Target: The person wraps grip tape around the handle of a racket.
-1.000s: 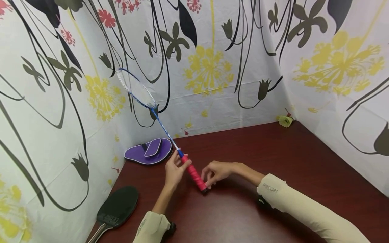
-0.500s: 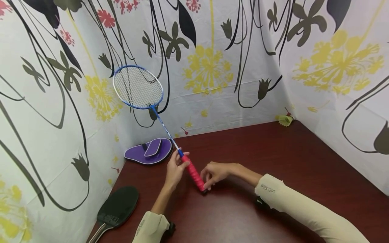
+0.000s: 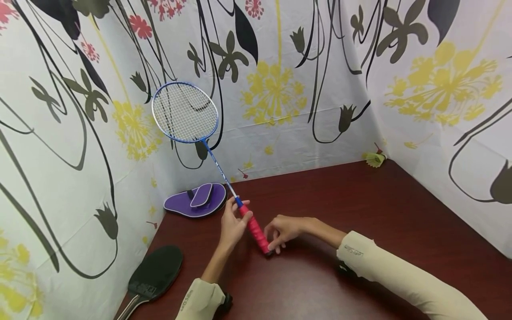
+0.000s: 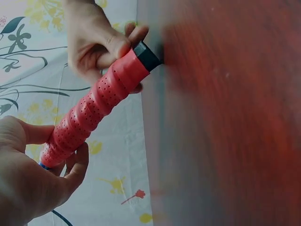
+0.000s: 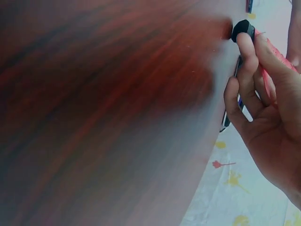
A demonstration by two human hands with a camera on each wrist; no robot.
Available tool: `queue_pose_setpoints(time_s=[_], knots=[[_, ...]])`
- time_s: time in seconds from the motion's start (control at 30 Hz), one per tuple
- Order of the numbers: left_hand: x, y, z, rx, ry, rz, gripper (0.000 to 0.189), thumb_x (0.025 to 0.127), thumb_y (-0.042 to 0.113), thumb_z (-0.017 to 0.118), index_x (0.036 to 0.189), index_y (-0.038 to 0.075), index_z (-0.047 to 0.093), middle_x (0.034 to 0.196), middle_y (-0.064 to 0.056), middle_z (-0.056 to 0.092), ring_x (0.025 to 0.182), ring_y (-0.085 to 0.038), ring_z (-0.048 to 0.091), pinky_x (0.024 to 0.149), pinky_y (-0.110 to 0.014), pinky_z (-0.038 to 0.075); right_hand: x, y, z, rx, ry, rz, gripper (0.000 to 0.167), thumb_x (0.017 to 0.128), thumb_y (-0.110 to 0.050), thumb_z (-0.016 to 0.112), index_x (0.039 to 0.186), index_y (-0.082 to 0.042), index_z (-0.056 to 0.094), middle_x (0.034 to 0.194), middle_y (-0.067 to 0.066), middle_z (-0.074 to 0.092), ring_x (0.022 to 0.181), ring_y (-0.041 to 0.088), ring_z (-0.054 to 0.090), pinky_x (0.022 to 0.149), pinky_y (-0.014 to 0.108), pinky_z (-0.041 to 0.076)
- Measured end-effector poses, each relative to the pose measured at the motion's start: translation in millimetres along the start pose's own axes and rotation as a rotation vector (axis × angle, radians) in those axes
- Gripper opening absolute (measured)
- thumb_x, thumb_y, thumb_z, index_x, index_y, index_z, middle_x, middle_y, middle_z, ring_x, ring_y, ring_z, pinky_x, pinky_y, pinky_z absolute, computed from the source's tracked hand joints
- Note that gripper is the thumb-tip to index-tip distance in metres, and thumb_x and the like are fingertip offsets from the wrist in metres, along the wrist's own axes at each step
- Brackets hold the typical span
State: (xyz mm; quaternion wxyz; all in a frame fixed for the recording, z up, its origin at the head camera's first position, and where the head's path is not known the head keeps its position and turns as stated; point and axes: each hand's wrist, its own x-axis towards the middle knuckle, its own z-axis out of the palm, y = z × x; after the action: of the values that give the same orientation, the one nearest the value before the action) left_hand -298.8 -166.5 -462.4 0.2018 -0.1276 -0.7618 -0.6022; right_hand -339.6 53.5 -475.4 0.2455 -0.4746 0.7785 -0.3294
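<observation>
A blue and white badminton racket [image 3: 186,112] is held tilted, its strung head up at the left in front of the wall cloth. My left hand [image 3: 233,226] grips the upper end of its pink wrapped handle [image 4: 89,113], close to the blue cone. Down at the butt, my right hand [image 3: 286,231] pinches the handle's end between thumb and fingers. The black end cap [image 5: 243,31] shows just past the right fingertips. Perforated, ridged wrap covers the handle in the left wrist view.
A purple paddle case [image 3: 176,203] lies behind the left hand. A black table tennis paddle [image 3: 156,273] rests at the left edge of the dark red table [image 3: 320,284]. A yellow shuttlecock [image 3: 374,159] is in the far right corner. Flowered cloth [image 3: 276,146] walls the table.
The racket has turned about its handle, so its head goes from nearly edge-on to a wide face. Both hands stay at about the same places on the handle.
</observation>
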Motion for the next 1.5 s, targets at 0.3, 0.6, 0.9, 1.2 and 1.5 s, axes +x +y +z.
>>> queue_pose_setpoints(time_s=[0.3, 0.6, 0.9, 1.2, 1.5], knots=[[0.0, 9.4, -4.6, -0.01, -0.02, -0.006, 0.061, 0.086, -0.014, 0.075, 0.14, -0.005, 0.047, 0.125, -0.027, 0.069, 0.112, -0.043, 0.067, 0.062, -0.017, 0.053, -4.2, -2, 5, 0.058, -0.057, 0.059, 0.054, 0.099, -0.025, 0.074, 0.141, 0.004, 0.056, 0.073, -0.001, 0.077, 0.063, 0.022, 0.075, 0.062, 0.031, 0.059], [1.8, -1.0, -7.4, 0.066, -0.021, -0.047, 0.066, 0.088, -0.003, 0.078, 0.147, 0.001, 0.051, 0.122, -0.019, 0.072, 0.113, -0.033, 0.07, 0.096, -0.041, 0.055, 1.9, -3, 3, 0.026, -0.101, 0.063, 0.013, 0.096, -0.029, 0.076, 0.106, -0.021, 0.072, 0.072, 0.0, 0.077, 0.058, 0.021, 0.073, 0.054, 0.027, 0.055], [1.2, 2.7, -4.5, 0.194, -0.025, 0.062, 0.07, 0.087, 0.012, 0.086, 0.147, 0.002, 0.053, 0.111, -0.012, 0.077, 0.087, -0.029, 0.075, 0.087, -0.055, 0.058, 1.1, -1, 5, 0.017, -0.058, 0.037, 0.011, 0.094, -0.027, 0.079, 0.099, -0.019, 0.073, 0.069, -0.001, 0.076, 0.055, 0.02, 0.072, 0.055, 0.031, 0.059], [-0.3, -4.4, -11.7, 0.04, -0.1, -0.009, 0.069, 0.092, -0.003, 0.075, 0.154, 0.002, 0.046, 0.124, -0.019, 0.072, 0.105, -0.036, 0.072, 0.08, -0.03, 0.059, -0.8, 1, 7, 0.026, -0.066, -0.012, 0.01, 0.099, -0.021, 0.073, 0.105, -0.014, 0.071, 0.076, -0.003, 0.078, 0.062, 0.02, 0.074, 0.068, 0.03, 0.061], [-0.3, 0.0, -15.0, -0.033, -0.116, -0.143, 0.061, 0.097, 0.0, 0.067, 0.152, 0.005, 0.042, 0.137, -0.014, 0.067, 0.107, -0.026, 0.068, 0.08, -0.053, 0.059, 2.5, 0, 7, 0.033, -0.008, -0.016, 0.012, 0.095, -0.019, 0.078, 0.097, -0.009, 0.071, 0.072, -0.001, 0.077, 0.057, 0.018, 0.073, 0.064, 0.036, 0.062]])
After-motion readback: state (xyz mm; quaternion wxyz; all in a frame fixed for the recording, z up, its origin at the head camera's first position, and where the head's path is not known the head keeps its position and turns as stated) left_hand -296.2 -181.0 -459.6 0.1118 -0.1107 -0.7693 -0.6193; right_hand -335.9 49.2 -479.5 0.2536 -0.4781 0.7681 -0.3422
